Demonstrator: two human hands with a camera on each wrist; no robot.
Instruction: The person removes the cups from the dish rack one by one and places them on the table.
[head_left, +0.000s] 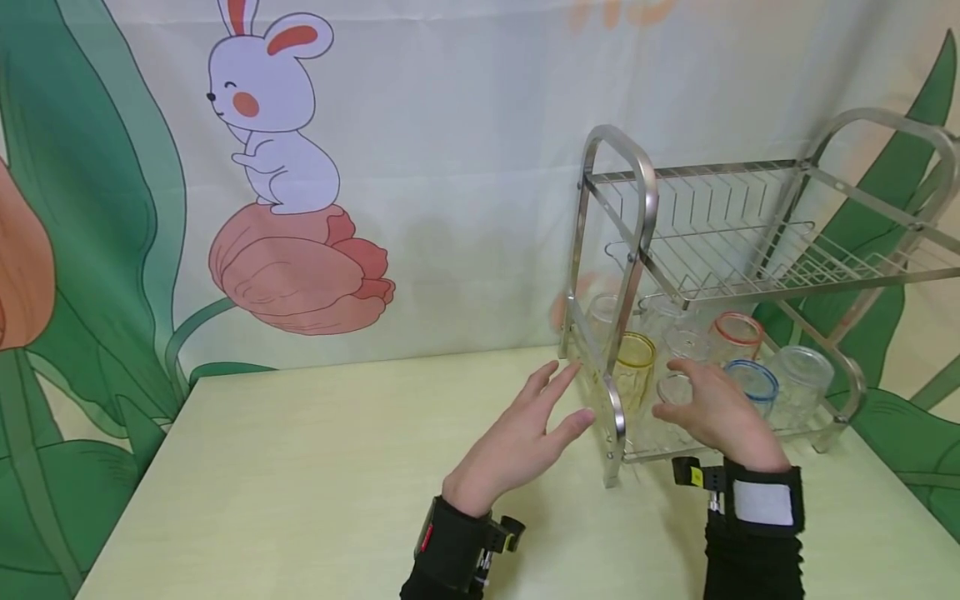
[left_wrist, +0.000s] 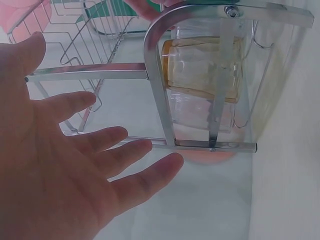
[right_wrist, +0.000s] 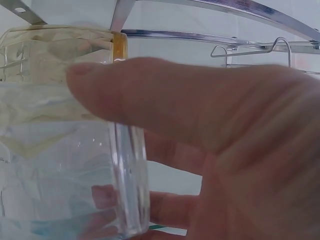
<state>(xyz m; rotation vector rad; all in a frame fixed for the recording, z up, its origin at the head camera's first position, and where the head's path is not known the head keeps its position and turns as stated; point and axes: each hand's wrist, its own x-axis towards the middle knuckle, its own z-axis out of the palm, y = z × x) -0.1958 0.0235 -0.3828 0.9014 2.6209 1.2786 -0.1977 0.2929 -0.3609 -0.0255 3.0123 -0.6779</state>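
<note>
My right hand [head_left: 723, 412] reaches into the lower tier of a metal dish rack [head_left: 647, 208], thumb and fingers spread about a clear glass [head_left: 675, 388]. In the right wrist view, the thumb [right_wrist: 110, 92] passes in front of that glass [right_wrist: 65, 170], while other fingers show behind and through it. A yellow-rimmed glass [head_left: 634, 367] stands just left of it. Outside the rack's left end, my left hand [head_left: 517, 442] hovers with straight, parted fingers and holds nothing. From the left wrist, the rack's side frame [left_wrist: 159, 95] appears beyond the fingertips.
Red-rimmed [head_left: 738, 329] and blue-rimmed [head_left: 752, 383] glasses share the lower tier with several clear ones, including a wide glass [head_left: 802, 379] at the right. The wire upper shelf [head_left: 735, 250] overhangs them. A pale table [head_left: 300, 483] meets a printed curtain [head_left: 465, 167] behind.
</note>
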